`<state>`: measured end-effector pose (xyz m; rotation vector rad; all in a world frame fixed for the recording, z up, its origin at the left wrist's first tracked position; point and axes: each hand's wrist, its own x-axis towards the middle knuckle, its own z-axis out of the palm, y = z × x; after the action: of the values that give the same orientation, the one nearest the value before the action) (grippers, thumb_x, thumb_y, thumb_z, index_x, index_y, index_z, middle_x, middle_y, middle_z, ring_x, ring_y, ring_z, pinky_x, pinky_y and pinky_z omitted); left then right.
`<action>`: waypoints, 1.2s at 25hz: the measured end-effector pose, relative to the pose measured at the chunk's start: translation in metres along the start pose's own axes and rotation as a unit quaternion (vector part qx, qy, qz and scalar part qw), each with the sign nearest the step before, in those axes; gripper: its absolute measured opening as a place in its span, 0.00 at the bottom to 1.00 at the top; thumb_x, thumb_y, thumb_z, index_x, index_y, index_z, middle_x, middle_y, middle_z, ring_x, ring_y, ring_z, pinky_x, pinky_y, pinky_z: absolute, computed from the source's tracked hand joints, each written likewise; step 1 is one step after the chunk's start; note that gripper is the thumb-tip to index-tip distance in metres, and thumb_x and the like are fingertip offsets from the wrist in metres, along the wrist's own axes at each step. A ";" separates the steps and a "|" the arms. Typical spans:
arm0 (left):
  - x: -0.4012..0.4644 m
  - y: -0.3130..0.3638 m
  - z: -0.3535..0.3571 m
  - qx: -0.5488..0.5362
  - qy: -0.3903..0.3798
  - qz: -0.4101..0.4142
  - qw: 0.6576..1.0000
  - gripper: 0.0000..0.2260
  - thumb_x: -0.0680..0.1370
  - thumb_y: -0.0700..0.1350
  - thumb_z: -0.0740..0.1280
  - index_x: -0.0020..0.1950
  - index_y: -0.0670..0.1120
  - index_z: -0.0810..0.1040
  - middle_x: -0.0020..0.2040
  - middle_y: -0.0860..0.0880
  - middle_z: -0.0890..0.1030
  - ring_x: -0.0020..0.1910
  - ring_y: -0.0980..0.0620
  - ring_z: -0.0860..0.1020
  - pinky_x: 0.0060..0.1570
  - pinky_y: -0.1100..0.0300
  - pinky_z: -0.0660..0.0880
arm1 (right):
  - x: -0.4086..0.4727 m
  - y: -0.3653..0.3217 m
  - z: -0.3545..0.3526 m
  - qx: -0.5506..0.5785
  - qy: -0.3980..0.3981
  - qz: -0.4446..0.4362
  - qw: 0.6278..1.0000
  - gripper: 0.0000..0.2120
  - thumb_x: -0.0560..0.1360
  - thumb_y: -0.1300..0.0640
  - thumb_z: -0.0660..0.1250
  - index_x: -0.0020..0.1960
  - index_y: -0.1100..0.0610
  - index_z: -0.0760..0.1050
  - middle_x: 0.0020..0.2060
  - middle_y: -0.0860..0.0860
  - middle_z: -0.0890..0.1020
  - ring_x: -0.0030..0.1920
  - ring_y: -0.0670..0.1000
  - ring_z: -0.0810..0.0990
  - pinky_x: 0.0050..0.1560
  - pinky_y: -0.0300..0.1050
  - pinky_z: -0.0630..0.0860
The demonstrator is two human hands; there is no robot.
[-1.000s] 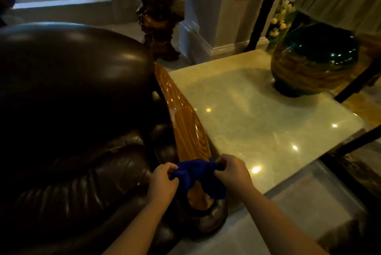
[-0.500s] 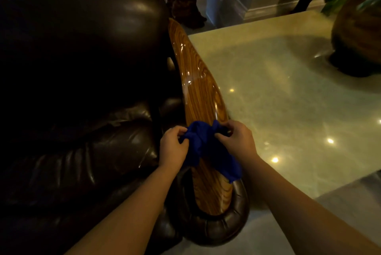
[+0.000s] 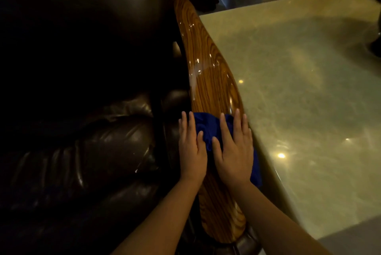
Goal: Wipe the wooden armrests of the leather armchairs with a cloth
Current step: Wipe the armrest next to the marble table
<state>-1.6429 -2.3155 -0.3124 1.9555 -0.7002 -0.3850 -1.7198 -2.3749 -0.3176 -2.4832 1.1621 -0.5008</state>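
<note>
— Now: where's the cloth (image 3: 208,129)?

— Blue, spread flat across the wooden armrest (image 3: 208,73), roughly midway along its length. Pinned under both palms; one edge hanging off the side toward the tabletop (image 3: 309,81).

— Hands?

— Left hand (image 3: 190,147) flat on the cloth's inner edge, fingers (image 3: 185,125) straight and held close together, tips reaching over onto the dark leather armchair (image 3: 86,52). Right hand (image 3: 234,151) flat beside it, fingers slightly spread, pressing down, not gripping. Thumbs nearly touching over a bunched fold.

— Armrest surface?

— Glossy, strong grain. Pale wet-looking smear farther along, beyond the cloth. Bare wood visible nearer the body too.

— Surroundings?

— Pale stone tabletop just beside the armrest, dotted with light reflections. Dim room.
</note>
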 end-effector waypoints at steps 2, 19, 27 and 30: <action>0.009 0.000 0.003 -0.005 0.022 -0.003 1.000 0.22 0.80 0.47 0.51 0.69 0.59 0.44 0.73 0.60 0.46 0.74 0.58 0.46 0.71 0.58 0.50 | 0.009 -0.001 0.003 -0.020 0.011 -0.006 1.000 0.27 0.77 0.40 0.44 0.73 0.46 0.48 0.75 0.50 0.48 0.75 0.51 0.44 0.72 0.52 0.53; 0.212 0.040 0.008 0.152 0.006 0.046 0.987 0.23 0.80 0.45 0.50 0.74 0.46 0.46 0.75 0.54 0.43 0.73 0.56 0.40 0.70 0.61 0.44 | 0.211 -0.033 0.004 0.000 -0.020 -0.005 1.000 0.27 0.76 0.44 0.48 0.73 0.52 0.52 0.76 0.55 0.53 0.75 0.52 0.51 0.69 0.49 0.63; 0.313 0.039 0.010 0.199 0.010 0.071 0.977 0.22 0.80 0.41 0.51 0.73 0.42 0.53 0.77 0.46 0.53 0.76 0.48 0.47 0.73 0.57 0.48 | 0.312 -0.046 0.025 0.081 -0.068 -0.002 0.994 0.25 0.78 0.49 0.52 0.73 0.54 0.54 0.76 0.54 0.52 0.74 0.51 0.56 0.68 0.48 0.64; 0.343 0.038 0.010 0.209 0.035 0.083 0.974 0.22 0.80 0.41 0.51 0.73 0.40 0.53 0.77 0.45 0.55 0.76 0.47 0.49 0.74 0.54 0.51 | 0.344 -0.051 0.034 0.112 -0.075 -0.009 0.991 0.24 0.79 0.52 0.52 0.73 0.56 0.55 0.76 0.56 0.53 0.74 0.52 0.54 0.70 0.45 0.58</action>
<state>-1.3917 -2.5485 -0.2736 2.2697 -0.9494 -0.0649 -1.4638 -2.6079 -0.2677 -2.2969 0.9699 -0.4174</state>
